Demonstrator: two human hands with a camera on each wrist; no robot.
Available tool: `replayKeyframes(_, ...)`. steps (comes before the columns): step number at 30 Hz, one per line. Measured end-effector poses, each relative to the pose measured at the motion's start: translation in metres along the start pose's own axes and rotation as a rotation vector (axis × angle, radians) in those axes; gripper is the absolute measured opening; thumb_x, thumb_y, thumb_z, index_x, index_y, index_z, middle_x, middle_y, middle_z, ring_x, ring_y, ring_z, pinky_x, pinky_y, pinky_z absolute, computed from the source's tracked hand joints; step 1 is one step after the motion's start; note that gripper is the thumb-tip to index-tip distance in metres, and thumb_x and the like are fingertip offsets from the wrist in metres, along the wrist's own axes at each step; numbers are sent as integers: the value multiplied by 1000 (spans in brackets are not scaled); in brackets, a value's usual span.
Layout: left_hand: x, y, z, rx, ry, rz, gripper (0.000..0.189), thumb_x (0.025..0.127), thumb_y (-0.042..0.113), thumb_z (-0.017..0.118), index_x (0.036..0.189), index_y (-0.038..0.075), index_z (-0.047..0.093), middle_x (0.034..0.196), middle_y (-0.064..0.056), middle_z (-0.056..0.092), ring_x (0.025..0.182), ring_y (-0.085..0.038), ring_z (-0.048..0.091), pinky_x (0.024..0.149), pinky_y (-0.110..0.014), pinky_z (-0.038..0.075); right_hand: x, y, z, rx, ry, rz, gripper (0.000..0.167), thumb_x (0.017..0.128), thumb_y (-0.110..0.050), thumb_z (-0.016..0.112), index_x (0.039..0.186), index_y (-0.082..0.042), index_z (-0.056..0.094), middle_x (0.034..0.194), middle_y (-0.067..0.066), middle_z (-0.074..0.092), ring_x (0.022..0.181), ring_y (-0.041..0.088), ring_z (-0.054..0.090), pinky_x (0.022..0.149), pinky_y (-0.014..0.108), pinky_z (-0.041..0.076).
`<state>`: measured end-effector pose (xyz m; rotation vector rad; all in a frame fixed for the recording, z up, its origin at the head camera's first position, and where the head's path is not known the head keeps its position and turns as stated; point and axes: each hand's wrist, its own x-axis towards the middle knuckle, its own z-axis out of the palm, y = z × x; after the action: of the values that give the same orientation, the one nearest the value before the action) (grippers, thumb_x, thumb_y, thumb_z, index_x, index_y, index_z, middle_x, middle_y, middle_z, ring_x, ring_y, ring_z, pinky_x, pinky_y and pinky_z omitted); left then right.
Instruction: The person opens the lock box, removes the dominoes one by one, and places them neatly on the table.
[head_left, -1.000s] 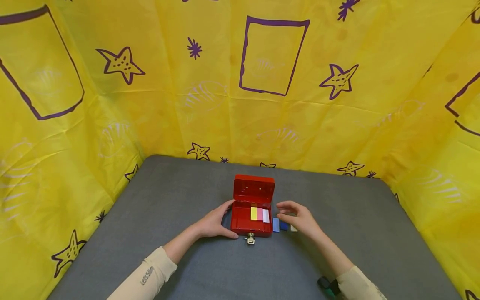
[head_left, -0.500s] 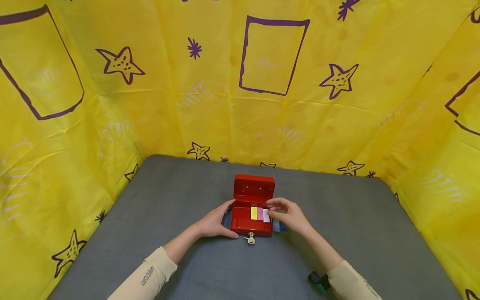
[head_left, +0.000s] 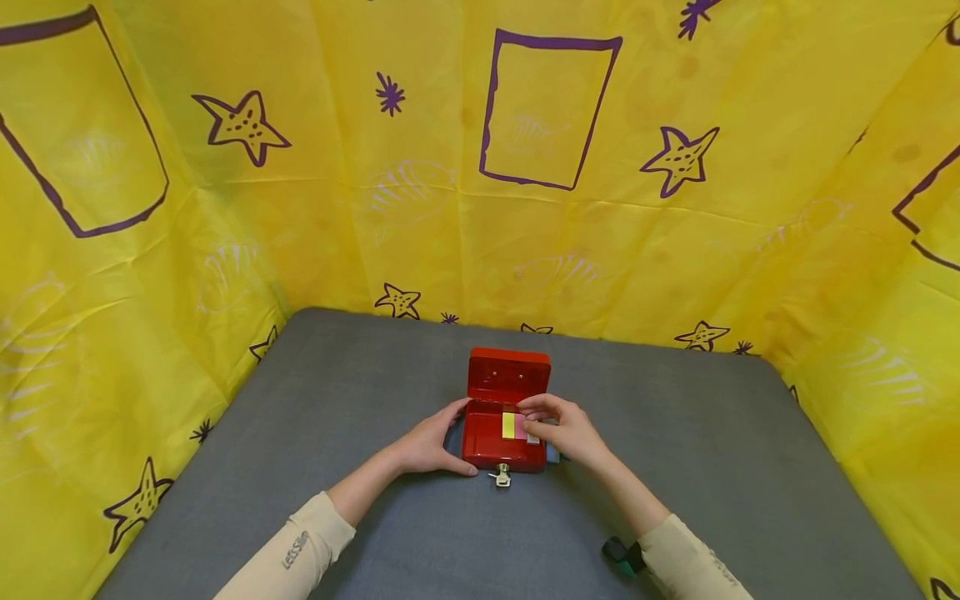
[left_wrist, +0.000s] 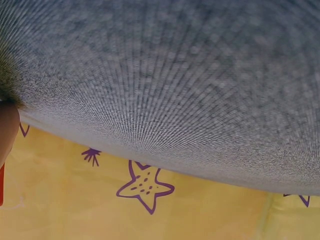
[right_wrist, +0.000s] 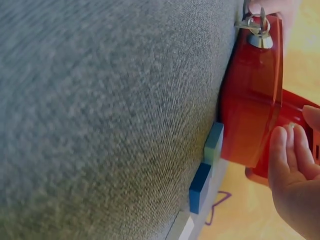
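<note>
1. The left hand [head_left: 430, 443] has its grip spread wide at the left end of the red box [head_left: 486, 454], thumb along the front corner and fingers reaching the back corner; a gap shows between palm and box.
2. The right hand [head_left: 566, 429] is over the right half of the box. In the right wrist view its grip is part-way spread, with a gap between the thumb and the bent fingers and no block visible in that gap. Whether its fingertips touch anything inside the box, I cannot tell.
3. The box stands on the counter [head_left: 375, 367] with its lid [head_left: 495, 375] raised at the back. A lock with keys [head_left: 502, 477] sits at the front.
4. Inside, side by side, lie a yellow block [head_left: 508, 426], a pink block [head_left: 519, 427] and a pale block [head_left: 533, 440], the last partly hidden by the right hand.
5. A light blue block [right_wrist: 214, 142] is just beside the box's right end; next along are a dark blue block [right_wrist: 200, 188] and a whitish block [right_wrist: 181, 227].
6. The counter is covered in grey. Yellow cloth [head_left: 337, 233] encloses it at the back and both sides, drawn with purple starfish, bursts and large four-sided outlines, plus faint white fish skeletons.
</note>
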<state>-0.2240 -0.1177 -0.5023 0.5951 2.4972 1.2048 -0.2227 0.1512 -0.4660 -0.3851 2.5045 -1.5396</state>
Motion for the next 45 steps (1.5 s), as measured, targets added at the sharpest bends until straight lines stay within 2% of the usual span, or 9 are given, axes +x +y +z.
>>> replayKeyframes(6, 1, 0, 0, 7, -2, -9, 105, 70, 39, 87, 152, 14, 27, 150, -9, 39, 135, -30, 39, 108, -56, 33, 0, -1, 6, 15, -26, -1, 28, 89, -11, 70, 116, -5, 66, 106, 10, 69, 95, 28, 62, 74, 39, 58)
replayKeyframes(8, 1, 1, 0, 6, -4, -9, 105, 70, 39, 87, 152, 14, 27, 151, -9, 39, 135, -31, 39, 108, -55, 33, 0, -6, 7, -2, -34, -15, 28, 89, -10, 70, 115, -3, 65, 105, 12, 69, 94, 28, 63, 74, 36, 57)
replayKeyframes(14, 0, 0, 0, 0, -4, -5, 104, 71, 37, 87, 152, 14, 27, 150, -8, 39, 135, -31, 39, 108, -56, 32, 5, 1, 12, -82, -39, -90, 27, 87, -14, 72, 112, -5, 67, 105, 10, 69, 91, 20, 65, 76, 27, 56)
replayKeyframes(22, 1, -2, 1, 2, 4, 20, 103, 71, 37, 87, 152, 14, 27, 149, -8, 41, 133, -30, 41, 108, -56, 33, 10, 2, 20, -197, -47, -199, 27, 86, -9, 72, 111, -3, 67, 107, 12, 68, 92, 24, 66, 83, 37, 56)
replayKeyframes(31, 1, -2, 1, 13, 4, 14, 104, 71, 38, 87, 152, 14, 27, 149, -8, 41, 134, -29, 41, 108, -55, 33, 12, 1, 24, -326, -63, -281, 27, 85, -7, 72, 111, -3, 68, 105, 11, 67, 87, 22, 62, 82, 39, 56)
replayKeyframes(37, 1, -2, 1, 8, 3, 17, 103, 71, 37, 87, 152, 15, 27, 149, -7, 41, 134, -29, 41, 108, -55, 32, 14, 1, 28, -422, -65, -309, 29, 83, -8, 73, 111, -3, 67, 105, 10, 67, 84, 22, 60, 76, 35, 55)
replayKeyframes(45, 1, -3, 1, 3, 4, 20, 103, 70, 37, 87, 152, 15, 27, 149, -7, 41, 133, -29, 41, 108, -55, 33, 15, 0, 29, -458, -91, -303, 31, 83, -10, 75, 113, -4, 67, 107, 9, 67, 87, 21, 57, 80, 38, 54)
